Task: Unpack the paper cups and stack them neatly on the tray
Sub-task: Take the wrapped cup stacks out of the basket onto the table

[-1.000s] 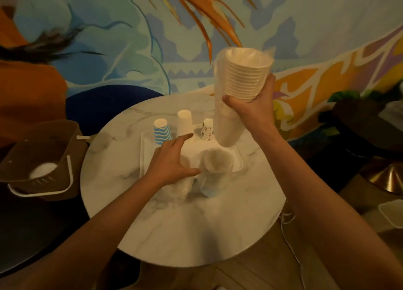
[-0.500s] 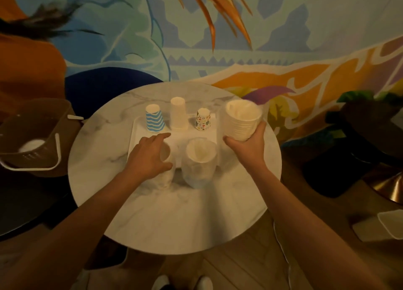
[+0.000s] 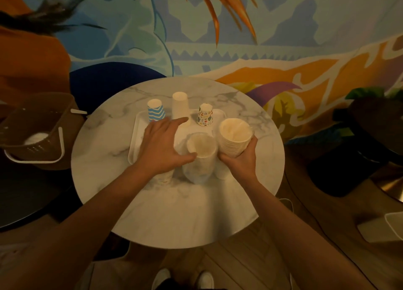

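Observation:
My right hand [image 3: 238, 158] grips a nested stack of plain white paper cups [image 3: 234, 139], mouth up, low over the right end of the white tray [image 3: 136, 134]. My left hand [image 3: 162, 144] lies spread, fingers straight, over a wrapped cup stack [image 3: 164, 177] that it mostly hides. Its thumb touches the rim of another plastic-wrapped stack [image 3: 200, 156] standing between my hands. Three upside-down cups stand at the tray's far side: blue-striped [image 3: 155, 110], tall white [image 3: 180, 106] and floral [image 3: 205, 115].
The round marble table [image 3: 178, 213] carries everything. A brown basket [image 3: 35, 132] with a white handle sits to the left on a dark surface. A dark chair stands to the right. My shoes show below the table's near edge.
My right hand has brought the white cup stack down from head height to just above the tray. My left hand has shifted right, its thumb now at the middle wrapped stack.

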Demonstrator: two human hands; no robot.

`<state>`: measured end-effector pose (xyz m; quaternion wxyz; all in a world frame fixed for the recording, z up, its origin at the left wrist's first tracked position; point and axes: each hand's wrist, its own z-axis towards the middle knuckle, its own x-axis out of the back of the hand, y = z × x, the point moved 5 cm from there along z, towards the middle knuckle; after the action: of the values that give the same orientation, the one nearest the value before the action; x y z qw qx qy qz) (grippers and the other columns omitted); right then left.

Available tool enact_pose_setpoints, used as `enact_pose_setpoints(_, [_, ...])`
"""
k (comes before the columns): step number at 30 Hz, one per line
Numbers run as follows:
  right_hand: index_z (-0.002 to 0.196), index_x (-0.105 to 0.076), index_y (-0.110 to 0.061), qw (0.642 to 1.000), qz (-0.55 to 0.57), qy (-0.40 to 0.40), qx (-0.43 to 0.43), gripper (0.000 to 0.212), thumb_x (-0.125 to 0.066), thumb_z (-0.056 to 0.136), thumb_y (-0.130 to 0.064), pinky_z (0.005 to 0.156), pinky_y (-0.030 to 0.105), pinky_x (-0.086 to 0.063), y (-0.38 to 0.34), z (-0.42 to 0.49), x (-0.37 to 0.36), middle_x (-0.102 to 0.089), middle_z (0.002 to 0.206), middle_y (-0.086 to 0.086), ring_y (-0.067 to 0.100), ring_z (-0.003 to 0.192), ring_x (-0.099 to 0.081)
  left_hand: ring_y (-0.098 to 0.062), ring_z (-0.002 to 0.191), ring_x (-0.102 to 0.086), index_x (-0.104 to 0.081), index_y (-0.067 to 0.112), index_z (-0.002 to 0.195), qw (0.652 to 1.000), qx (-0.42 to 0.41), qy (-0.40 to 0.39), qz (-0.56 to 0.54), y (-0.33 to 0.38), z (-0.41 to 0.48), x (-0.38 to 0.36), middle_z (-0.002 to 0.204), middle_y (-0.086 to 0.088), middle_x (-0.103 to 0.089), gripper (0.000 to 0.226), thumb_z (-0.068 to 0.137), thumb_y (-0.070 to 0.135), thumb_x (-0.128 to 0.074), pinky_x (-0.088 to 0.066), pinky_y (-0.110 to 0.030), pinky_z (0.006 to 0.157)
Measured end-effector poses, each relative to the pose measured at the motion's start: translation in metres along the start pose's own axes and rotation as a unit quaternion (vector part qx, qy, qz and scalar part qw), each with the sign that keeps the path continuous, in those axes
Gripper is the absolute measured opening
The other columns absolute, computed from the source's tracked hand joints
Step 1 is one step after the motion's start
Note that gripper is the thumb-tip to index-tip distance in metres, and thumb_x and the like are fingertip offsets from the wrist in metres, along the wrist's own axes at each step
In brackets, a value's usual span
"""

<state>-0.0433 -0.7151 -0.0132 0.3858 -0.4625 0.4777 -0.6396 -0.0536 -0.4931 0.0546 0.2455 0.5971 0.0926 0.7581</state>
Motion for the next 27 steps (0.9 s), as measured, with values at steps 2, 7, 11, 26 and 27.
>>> enact_pose_setpoints(2, [0.123,-0.025,-0.033,1.0,0.0,-0.001,0.003,0.095,-0.089,0.055,-0.013,0.083,0.015,-0.043,0.0,0.0,-0.001,-0.047,0.119,-0.009,0.008,0.108,-0.05,-0.025,0.131,-0.036,-0.037,0.03,0.139,1.0,-0.015,-0.017,0.0,0.016,0.005,-0.004,0.135,-0.001,-0.05,0.105,0.047,0.075,-0.06,-0.025,-0.046,0.11])
enact_pose_setpoints(7, [0.13,-0.026,-0.024,1.0,-0.002,-0.004,-0.001,0.1,-0.091,0.054,-0.016,0.083,0.016,-0.044,0.002,-0.001,-0.002,-0.046,0.122,-0.007,0.009,0.109,-0.051,-0.022,0.141,-0.022,-0.014,0.031,0.146,0.989,-0.024,-0.109,0.096,0.032,0.014,-0.034,0.145,-0.005,-0.04,0.12,0.05,0.066,-0.076,-0.008,-0.042,0.115])
enact_pose_setpoints(11, [0.127,-0.027,-0.024,1.0,-0.011,-0.008,-0.001,0.097,-0.091,0.053,-0.018,0.085,0.019,-0.046,0.005,-0.001,-0.001,-0.045,0.122,-0.006,0.008,0.108,-0.05,-0.023,0.133,-0.034,-0.012,0.03,0.146,0.989,-0.004,-0.111,0.099,0.03,0.016,-0.042,0.133,-0.009,-0.051,0.118,0.052,0.056,-0.078,-0.007,-0.041,0.116])
enact_pose_setpoints(26, [0.115,-0.034,-0.023,0.999,-0.032,-0.033,0.0,0.088,-0.09,0.048,-0.022,0.078,0.015,-0.044,0.009,-0.004,-0.012,-0.047,0.115,-0.002,0.012,0.106,-0.052,-0.03,0.111,-0.049,-0.021,0.026,0.143,0.993,0.02,-0.083,0.087,0.015,0.013,-0.035,0.116,-0.008,-0.059,0.11,0.052,0.05,-0.077,-0.031,-0.041,0.103])
enact_pose_setpoints(27, [0.116,-0.034,-0.024,0.999,-0.029,-0.031,0.0,0.09,-0.089,0.045,-0.028,0.082,0.019,-0.047,0.006,-0.004,-0.011,-0.047,0.117,-0.002,0.013,0.108,-0.052,-0.029,0.111,-0.049,-0.022,0.027,0.143,0.994,0.017,-0.078,0.075,0.015,0.013,-0.033,0.119,-0.006,-0.058,0.109,0.052,0.052,-0.078,-0.032,-0.04,0.102])
